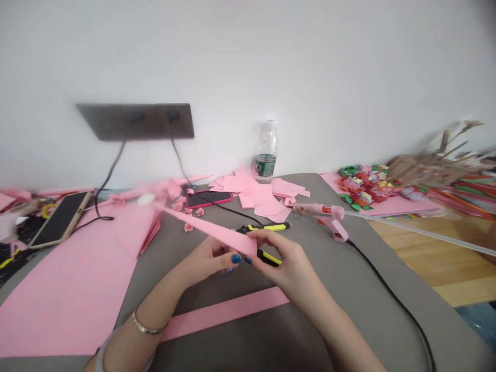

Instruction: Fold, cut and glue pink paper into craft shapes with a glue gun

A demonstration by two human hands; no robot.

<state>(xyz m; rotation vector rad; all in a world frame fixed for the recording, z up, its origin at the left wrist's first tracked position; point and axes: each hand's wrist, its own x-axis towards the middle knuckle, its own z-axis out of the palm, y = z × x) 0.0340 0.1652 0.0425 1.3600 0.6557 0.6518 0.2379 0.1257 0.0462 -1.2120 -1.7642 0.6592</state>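
A long strip of pink paper (217,229) is held in front of me, its far end pointing up to the left. My right hand (282,258) pinches its near end between thumb and fingers. Under the strip, my left hand (213,262) closes on its lower edge, with the fingertips partly hidden. A second pink strip (228,312) lies flat on the grey table mat (240,351), below my wrists. Just behind my hands is a black-and-yellow tool (277,226), partly covered by the paper and my fingers.
A pink glue gun (323,213) lies at right, its black cord (395,294) running forward. Pink paper scraps (263,196), a plastic bottle (266,152) and a pink-edged phone (209,198) are at the back. Large pink sheets (77,279) cover the left; colourful flowers (366,186) lie right.
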